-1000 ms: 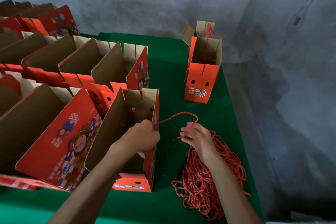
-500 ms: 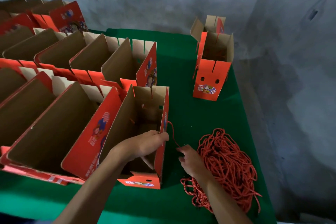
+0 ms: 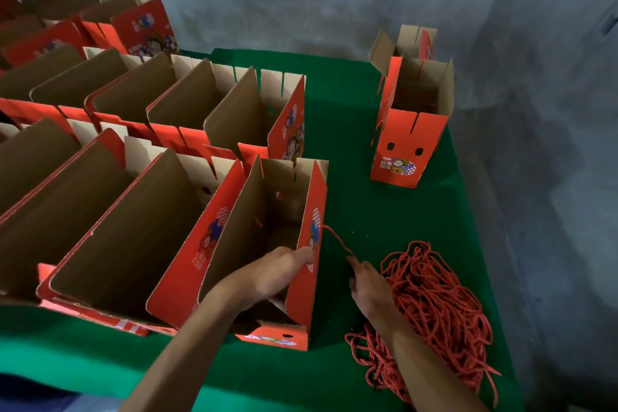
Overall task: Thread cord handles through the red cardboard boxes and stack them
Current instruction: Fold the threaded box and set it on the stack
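Note:
An open red cardboard box (image 3: 309, 298) stands at the front of the green table. My left hand (image 3: 274, 273) reaches into it and grips its right wall near the top edge. A red cord (image 3: 336, 239) runs out of that wall to my right hand (image 3: 369, 288), which pinches its end just right of the box. A heap of red cords (image 3: 441, 304) lies under and right of my right wrist. Two red boxes (image 3: 406, 144) stand one behind the other at the far right of the table.
Rows of open red boxes (image 3: 133, 130) with brown insides fill the left half of the green table (image 3: 368, 207). A grey wall runs behind and along the right. The table's right edge lies close beside the cord heap.
My right hand has dropped from beside the box's top edge towards the table, drawing the cord's loop out straight. The view has shifted, so the boxes sit further right and lower.

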{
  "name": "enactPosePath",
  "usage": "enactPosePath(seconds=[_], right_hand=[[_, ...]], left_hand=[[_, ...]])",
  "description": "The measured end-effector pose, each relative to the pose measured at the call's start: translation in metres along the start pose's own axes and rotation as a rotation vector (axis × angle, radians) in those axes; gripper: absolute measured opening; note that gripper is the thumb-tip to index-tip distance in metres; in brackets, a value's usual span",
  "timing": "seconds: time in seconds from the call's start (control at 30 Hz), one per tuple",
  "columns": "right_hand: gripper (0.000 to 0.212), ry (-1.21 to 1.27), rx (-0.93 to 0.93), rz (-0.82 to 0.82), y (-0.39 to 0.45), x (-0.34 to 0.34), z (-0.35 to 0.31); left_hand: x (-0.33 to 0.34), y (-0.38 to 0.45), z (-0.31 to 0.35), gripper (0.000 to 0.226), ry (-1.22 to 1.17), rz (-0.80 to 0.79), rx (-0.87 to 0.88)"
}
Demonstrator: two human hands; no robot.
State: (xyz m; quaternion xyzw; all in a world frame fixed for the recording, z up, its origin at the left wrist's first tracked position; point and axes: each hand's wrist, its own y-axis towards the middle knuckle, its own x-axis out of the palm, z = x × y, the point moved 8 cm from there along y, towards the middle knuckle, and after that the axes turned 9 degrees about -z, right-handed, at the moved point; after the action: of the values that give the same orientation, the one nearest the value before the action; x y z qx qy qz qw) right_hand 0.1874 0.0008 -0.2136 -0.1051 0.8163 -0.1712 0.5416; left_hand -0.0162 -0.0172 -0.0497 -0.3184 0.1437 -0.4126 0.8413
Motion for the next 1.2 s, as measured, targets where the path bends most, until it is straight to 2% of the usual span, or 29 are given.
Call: enactPosePath(seconds=[0.07, 0.2, 0.3, 0.43, 0.53, 0.6, 0.73, 0.87, 0.97, 1.07, 1.2], right_hand=[[0.048, 0.040, 0.022, 0.033, 0.001, -0.002, 0.004], [0.023, 0.020, 0.079, 0.062, 0.005, -0.006, 0.008], [0.020, -0.014, 0.055, 0.043, 0.006, -0.005, 0.006], [0.016, 0.023, 0.034, -0.067, 0.002, -0.001, 0.004], [0.015, -0.016, -0.032, -0.130, -0.012, 0.001, -0.011], [0.016, 0.110, -0.104, -0.081, -0.027, -0.005, -0.025], [0.004, 0.735, -0.158, -0.068, -0.065, -0.019, -0.046], [0.013, 1.188, -0.186, -0.061, -0.091, -0.025, -0.063], [0.014, 1.267, -0.255, -0.018, -0.099, -0.030, -0.067], [0.014, 1.205, -0.263, 0.010, -0.102, -0.032, -0.067], [0.019, 1.141, -0.268, 0.038, -0.098, -0.028, -0.067]], left_hand=[[0.000, 0.000, 0.000, 0.051, -0.005, 0.004, 0.011], [-0.001, 0.003, -0.001, 0.056, 0.030, 0.041, 0.030], [0.000, 0.003, 0.001, 0.061, 0.034, 0.046, 0.059], [-0.003, 0.001, -0.002, 0.077, 0.011, 0.075, 0.065], [-0.006, 0.002, -0.006, 0.068, 0.005, 0.094, 0.079], [-0.008, 0.003, -0.010, 0.064, -0.012, 0.101, 0.086], [-0.015, 0.003, -0.017, 0.057, -0.050, 0.103, 0.102], [-0.017, 0.003, -0.018, 0.060, -0.060, 0.092, 0.118], [-0.018, 0.005, -0.020, 0.064, -0.084, 0.101, 0.116], [-0.018, 0.006, -0.020, 0.067, -0.124, 0.136, 0.110], [-0.018, 0.004, -0.021, 0.061, -0.145, 0.186, 0.085]])
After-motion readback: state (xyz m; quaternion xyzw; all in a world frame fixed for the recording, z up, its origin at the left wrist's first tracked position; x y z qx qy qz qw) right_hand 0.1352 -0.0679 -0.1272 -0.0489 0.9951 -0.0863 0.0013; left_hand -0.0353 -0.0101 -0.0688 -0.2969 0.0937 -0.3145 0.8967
